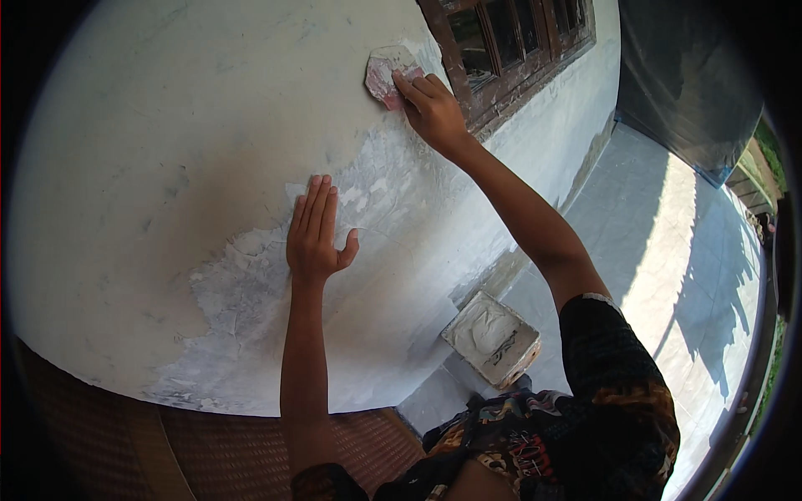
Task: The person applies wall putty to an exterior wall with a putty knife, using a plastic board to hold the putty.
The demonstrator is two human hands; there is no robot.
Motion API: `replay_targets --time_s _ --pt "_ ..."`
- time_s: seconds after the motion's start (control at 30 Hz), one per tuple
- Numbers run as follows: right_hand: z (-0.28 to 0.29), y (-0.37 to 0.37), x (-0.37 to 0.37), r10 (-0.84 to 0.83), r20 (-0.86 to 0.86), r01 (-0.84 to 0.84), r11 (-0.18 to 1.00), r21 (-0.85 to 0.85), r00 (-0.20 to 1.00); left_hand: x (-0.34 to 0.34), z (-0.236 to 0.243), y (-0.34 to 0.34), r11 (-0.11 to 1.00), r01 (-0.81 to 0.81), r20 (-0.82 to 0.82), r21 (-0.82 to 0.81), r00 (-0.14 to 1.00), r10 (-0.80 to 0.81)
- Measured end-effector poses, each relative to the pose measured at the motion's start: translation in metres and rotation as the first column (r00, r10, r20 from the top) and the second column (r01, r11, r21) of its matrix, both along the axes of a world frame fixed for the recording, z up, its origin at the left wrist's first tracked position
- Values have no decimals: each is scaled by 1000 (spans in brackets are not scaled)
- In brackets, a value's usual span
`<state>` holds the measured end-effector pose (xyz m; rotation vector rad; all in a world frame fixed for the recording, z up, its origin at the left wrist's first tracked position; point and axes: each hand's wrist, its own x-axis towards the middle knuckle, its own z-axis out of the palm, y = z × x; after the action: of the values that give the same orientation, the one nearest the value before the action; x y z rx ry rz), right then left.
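My right hand (434, 115) is raised to the wall beside the window and grips a flat putty scraper (386, 77), its pinkish blade smeared with whitish paste and laid against the wall. Its handle is hidden by my fingers. Lower and to the left, my left hand (316, 230) rests flat on the wall (225, 150), fingers stretched upward and thumb held apart, with nothing in it. Around both hands the wall carries rough, patchy white and grey filler (242, 284) over a cream surface.
A brown wooden window frame (480, 92) borders the wall at upper right. Below, near my body, stands a square tub (493, 334) of white paste on the grey tiled floor (610, 217). Woven brown panelling (234, 451) lies at lower left. A dark sheet (689, 75) hangs at far right.
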<state>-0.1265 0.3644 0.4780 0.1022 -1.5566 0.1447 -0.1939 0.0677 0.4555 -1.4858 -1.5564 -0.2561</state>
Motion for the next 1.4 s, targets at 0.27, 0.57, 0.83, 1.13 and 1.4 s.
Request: replay_targets --time_s 0.27,0.57,0.83,1.13,1.4 --pt "-40 -27 26 172 60 -161 976 -147 983 0 1 -6 1000 -27 -12 -13 1000 26" --pt "-28 -27 4 -29 81 32 999 -27 996 2 3 -4 1000 -21 15 13 1000 21" --pt "-3 -40 27 68 -33 -71 992 -107 997 0 2 -5 1000 0 7 -8 1000 0" --pt "-53 -74 14 89 148 -71 990 -124 985 0 3 -7 1000 23 23 0 999 -23" --pt "34 -47 18 103 -56 -114 963 -244 993 -1 2 -2 999 46 8 -2 999 -46"
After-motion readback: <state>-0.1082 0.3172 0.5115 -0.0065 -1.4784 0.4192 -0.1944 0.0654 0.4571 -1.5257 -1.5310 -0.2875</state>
